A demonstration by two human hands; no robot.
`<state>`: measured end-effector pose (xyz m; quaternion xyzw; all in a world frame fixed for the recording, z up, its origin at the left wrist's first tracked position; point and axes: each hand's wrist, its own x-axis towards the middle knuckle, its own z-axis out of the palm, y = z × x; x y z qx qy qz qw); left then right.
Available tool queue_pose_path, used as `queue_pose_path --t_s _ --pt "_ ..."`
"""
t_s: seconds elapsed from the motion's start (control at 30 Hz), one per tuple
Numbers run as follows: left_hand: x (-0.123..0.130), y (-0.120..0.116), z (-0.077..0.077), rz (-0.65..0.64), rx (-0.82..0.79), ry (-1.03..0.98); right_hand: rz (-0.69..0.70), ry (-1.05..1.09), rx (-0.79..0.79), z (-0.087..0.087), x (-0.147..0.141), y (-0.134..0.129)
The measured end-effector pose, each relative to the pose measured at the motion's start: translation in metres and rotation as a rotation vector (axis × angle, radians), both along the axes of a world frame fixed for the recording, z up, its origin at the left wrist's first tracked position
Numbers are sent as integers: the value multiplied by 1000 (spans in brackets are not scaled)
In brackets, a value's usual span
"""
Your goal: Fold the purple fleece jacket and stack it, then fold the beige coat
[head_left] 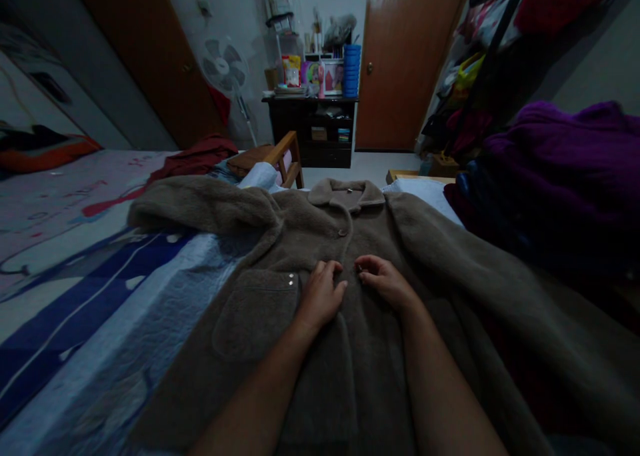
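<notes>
A brown-grey fleecy coat (295, 243) lies spread front side up on the bed, collar at the far end and sleeves out to both sides. One round button (343, 233) shows on its front below the collar. My left hand (320, 295) rests on the front edge of the coat, fingers curled over the fabric and thumb a little apart. Just right of it, my right hand (387, 281) pinches a small dark button (359, 268) between thumb and fingertips. A patch pocket (255, 316) with two shiny studs lies left of my left hand.
Piled clothes, purple on top (565, 156), stand at the right. A patterned blue and white bedsheet (100, 296) covers the left side. Beyond the bed are a wooden chair (293, 159), a dark cabinet (310, 136) and a standing fan (225, 66).
</notes>
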<state>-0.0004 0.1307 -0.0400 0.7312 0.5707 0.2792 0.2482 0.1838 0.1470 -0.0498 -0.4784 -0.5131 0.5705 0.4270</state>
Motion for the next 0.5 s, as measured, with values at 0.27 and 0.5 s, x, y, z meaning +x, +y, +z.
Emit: queue_pose_path --t_s 0.27,0.5 --pt "-10 1 -2 -41 14 144 0 53 -32 1 0 2" --pt "-8 -3 5 -53 55 252 13 40 -41 0 0 4"
